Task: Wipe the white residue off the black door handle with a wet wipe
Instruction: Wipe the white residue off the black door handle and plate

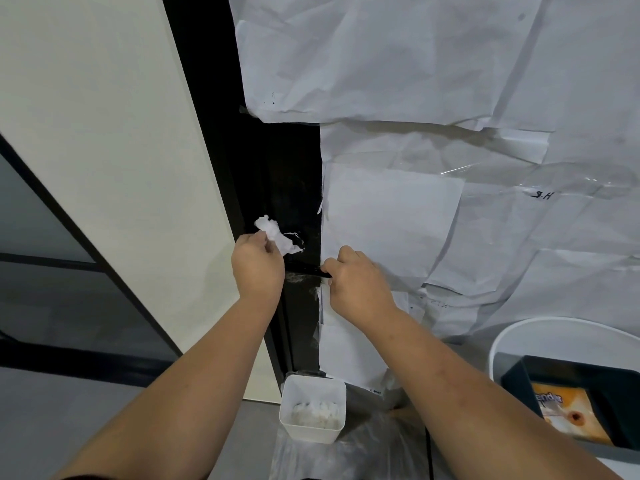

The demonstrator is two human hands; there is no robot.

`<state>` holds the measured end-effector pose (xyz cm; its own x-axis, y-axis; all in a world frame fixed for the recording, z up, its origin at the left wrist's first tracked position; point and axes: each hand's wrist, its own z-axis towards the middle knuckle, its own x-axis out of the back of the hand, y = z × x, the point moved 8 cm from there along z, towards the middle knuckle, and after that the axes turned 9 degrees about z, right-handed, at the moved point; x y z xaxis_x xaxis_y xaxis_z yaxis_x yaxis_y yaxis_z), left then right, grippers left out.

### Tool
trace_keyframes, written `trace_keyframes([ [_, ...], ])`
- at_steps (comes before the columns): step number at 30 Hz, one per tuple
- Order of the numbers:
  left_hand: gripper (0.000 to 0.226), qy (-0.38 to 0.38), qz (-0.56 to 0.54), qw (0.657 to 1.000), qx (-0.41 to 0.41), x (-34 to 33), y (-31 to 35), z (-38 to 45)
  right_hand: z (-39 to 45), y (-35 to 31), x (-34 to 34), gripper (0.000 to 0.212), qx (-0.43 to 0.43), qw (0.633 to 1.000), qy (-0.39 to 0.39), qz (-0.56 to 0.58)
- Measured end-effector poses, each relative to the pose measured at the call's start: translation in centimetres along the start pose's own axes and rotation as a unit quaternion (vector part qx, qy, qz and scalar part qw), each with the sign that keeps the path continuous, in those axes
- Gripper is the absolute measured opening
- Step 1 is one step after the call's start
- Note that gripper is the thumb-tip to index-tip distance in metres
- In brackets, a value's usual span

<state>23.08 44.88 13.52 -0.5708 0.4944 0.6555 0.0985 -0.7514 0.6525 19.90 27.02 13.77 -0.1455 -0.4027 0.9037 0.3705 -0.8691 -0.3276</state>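
The black door handle (pixel 304 268) runs level across the dark door strip, between my two hands. My right hand (pixel 356 278) grips its right end. My left hand (pixel 258 266) pinches a crumpled white wet wipe (pixel 277 233) just above the handle's left part, with the wipe against the door. White residue (pixel 297 239) rings the round base of the handle right beside the wipe. More pale smears (pixel 313 289) show below the handle.
White paper sheets (pixel 433 133) cover the door to the right. A small white tub (pixel 313 407) with white lumps stands on the floor below the handle, on clear plastic. A white bucket (pixel 519 330) holding a dark tray sits at lower right. A cream panel (pixel 121 168) stands left.
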Motion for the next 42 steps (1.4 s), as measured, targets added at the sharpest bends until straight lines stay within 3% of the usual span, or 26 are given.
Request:
trace_keyframes([
  [4, 0.014, -0.052, 0.092, 0.993, -0.050, -1.3, 1.2, 0.4, 0.0, 0.1, -0.1, 0.029, 0.002, 1.000, -0.001, 0.004],
  [7, 0.023, -0.164, 0.150, 0.975, 0.028, -3.2, 0.2, 1.2, 0.1, 0.2, 0.0, 0.030, 0.002, 1.000, 0.005, 0.004],
  [8, 0.022, -0.167, 0.162, 0.973, 0.005, -3.3, 0.7, 1.5, 0.1, 0.2, 0.0, 0.030, 0.002, 1.000, 0.006, 0.006],
  [10, 0.017, -0.132, 0.191, 0.970, -0.077, -3.0, 1.9, 1.5, 0.2, 0.2, -0.1, 0.029, 0.001, 1.000, 0.005, 0.008],
  [12, 0.016, -0.111, 0.221, 0.964, -0.102, -2.5, 2.3, 1.7, 0.5, 0.2, -0.1, 0.028, 0.003, 1.000, 0.006, 0.009],
  [14, 0.018, -0.118, 0.244, 0.957, -0.104, -3.0, 2.3, 2.1, 0.6, 0.1, -0.1, 0.026, 0.007, 1.000, 0.006, 0.007],
  [25, 0.033, -0.024, 0.120, 0.984, -0.130, -2.2, 3.2, 1.2, 1.0, 0.4, -0.2, 0.019, 0.005, 1.000, 0.013, 0.023],
  [29, 0.045, -0.036, 0.137, 0.968, -0.208, -2.7, 3.6, 0.7, 1.1, 0.4, -0.1, 0.021, 0.006, 1.000, 0.013, 0.026],
  [34, 0.043, -0.035, 0.201, 0.921, -0.332, -3.2, 5.4, -0.1, 1.1, 0.3, 0.0, 0.019, 0.006, 1.000, 0.011, 0.019],
  [36, 0.044, -0.038, 0.199, 0.922, -0.330, -3.4, 5.8, -0.2, 1.1, 0.3, 0.0, 0.020, 0.005, 1.000, 0.008, 0.019],
  [42, 0.039, -0.033, 0.160, 0.962, -0.219, -3.4, 3.7, 0.2, 0.6, 0.4, 0.0, 0.026, 0.014, 1.000, -0.004, 0.027],
])
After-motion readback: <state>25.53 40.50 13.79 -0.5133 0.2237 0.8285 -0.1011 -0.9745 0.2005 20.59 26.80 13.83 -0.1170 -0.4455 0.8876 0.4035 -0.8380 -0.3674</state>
